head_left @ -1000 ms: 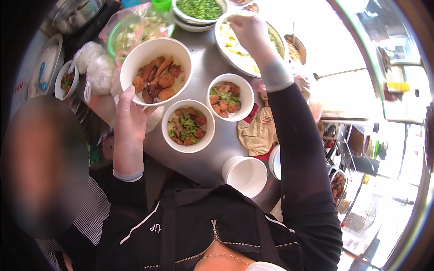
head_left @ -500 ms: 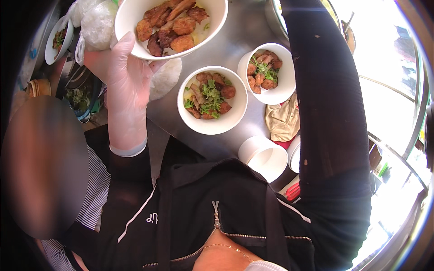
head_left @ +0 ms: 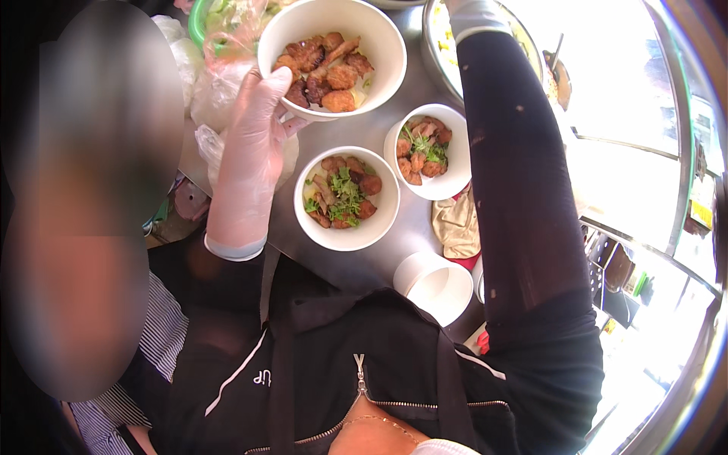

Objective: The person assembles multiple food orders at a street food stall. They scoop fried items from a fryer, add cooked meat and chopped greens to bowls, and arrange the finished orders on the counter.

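Note:
My left hand (head_left: 254, 136), in a clear glove, is closed on the rim of a white paper bowl (head_left: 383, 42), thumb at the edge. Browned meat pieces (head_left: 326, 72) lie inside that bowl. Below it on the steel table stand two more white bowls, a nearer one (head_left: 301, 182) and one to its right (head_left: 432, 189), both filled with meat and chopped green herbs. My right hand (head_left: 476, 15) reaches to the top edge, over a large metal basin (head_left: 432, 57) holding pale yellow food. Only its gloved back and cuff show; the fingers are hidden.
Empty white tubs (head_left: 432, 288) and a tan cloth (head_left: 456, 225) sit near my body on the right. Knotted plastic bags (head_left: 212, 98) and a green basket (head_left: 197, 26) crowd the back left. Another person's striped sleeve (head_left: 161, 326) is close on my left.
The held bowl sits farther right and lower in the picture, as the view has shifted. My right glove and more of the basin have come into sight at the top.

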